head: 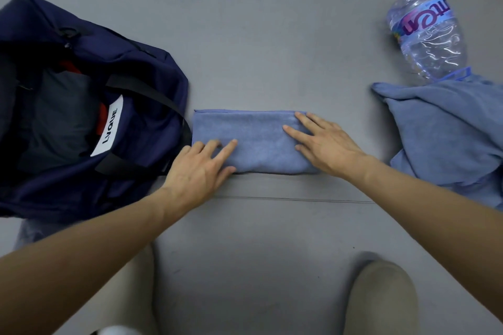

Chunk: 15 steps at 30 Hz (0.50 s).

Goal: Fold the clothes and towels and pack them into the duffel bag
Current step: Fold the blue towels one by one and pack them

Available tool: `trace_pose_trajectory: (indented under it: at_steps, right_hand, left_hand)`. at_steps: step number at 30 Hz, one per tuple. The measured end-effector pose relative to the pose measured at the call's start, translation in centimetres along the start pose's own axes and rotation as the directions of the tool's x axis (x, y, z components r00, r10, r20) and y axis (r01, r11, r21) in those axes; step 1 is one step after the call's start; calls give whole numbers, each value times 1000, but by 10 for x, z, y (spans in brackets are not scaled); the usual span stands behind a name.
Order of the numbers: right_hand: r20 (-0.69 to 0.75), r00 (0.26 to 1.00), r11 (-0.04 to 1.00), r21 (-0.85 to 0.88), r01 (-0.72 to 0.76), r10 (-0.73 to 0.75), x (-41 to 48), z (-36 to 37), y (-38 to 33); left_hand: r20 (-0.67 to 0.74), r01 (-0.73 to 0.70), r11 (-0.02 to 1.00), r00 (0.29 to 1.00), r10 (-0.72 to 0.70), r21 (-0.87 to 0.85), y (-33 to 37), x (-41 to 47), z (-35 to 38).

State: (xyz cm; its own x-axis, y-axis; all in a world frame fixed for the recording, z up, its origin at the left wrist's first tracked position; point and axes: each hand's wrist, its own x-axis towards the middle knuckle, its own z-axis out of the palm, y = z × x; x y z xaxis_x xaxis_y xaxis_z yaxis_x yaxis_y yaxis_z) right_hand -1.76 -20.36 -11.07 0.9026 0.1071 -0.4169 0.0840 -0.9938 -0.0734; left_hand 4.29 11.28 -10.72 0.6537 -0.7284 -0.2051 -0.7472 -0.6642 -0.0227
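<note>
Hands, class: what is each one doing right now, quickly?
Left hand: open, fingers flat on the folded blue towel.
Right hand: open, flat on the same towel.

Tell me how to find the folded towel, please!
Find the navy duffel bag on the left. Just right of it lies the folded blue towel, under the left hand and right hand. It is a neat flat rectangle; the other blue towel, by the water bottle, is crumpled.
</note>
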Motion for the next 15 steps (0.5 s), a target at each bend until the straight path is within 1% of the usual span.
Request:
trace_pose_trajectory:
  at_steps: [4,6,8,10,12,14,15]
  right_hand:
    - [-35,997,997,-34,-71,70,-16,6,-5]
    - [-61,992,994,-5,-108,108,-28,14,-13]
    - [-70,990,990,72,-120,125,-43,21,-28]
    - [-51,996,983,173,-68,78,-60,28,-46]
    - [-56,998,967,253,39,-26,-75,35,-66]
    - [-50,994,950,291,111,-101,-86,43,-81]
    - [-78,989,955,261,144,-128,-90,46,-85]
  left_hand:
    - [134,61,998,989,-57,-20,3,6,0]
    - [202,83,997,976,-80,-5,2,16,-3]
    - [257,108,994,961,-102,-11,3,29,-10]
    - [253,130,992,959,-125,-2,9,39,-15]
    - [215,111,994,971,-104,-22,20,40,-14]
    - [90,30,997,996,-23,-78,39,29,-11]
    - [25,-25,995,999,28,-97,48,20,-7]
